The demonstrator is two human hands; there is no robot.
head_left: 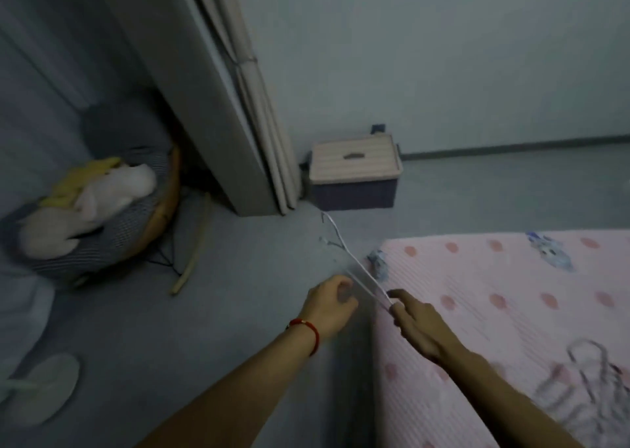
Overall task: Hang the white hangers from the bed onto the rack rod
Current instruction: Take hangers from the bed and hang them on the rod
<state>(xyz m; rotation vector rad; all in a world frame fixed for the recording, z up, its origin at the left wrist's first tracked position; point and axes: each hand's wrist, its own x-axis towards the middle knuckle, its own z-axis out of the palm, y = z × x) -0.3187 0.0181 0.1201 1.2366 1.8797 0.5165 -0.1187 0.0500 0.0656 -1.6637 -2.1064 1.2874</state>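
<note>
A thin white hanger (354,262) hangs in the air beside the bed's corner, blurred by motion, its far end pointing toward the wall. My right hand (414,321) pinches its near end over the mattress edge. To its left, my left hand (332,299), with a red cord on the wrist, curls its fingers round the hanger's lower bar. More white hangers (595,383) lie in a blurred pile on the pink dotted bed (511,294) at the lower right. No rack rod is in view.
A lidded storage box (354,171) stands against the wall beyond the hanger. A folded panel (238,106) leans in the corner. A basket of soft toys (92,205) and a slipper (41,386) lie on the floor to the left.
</note>
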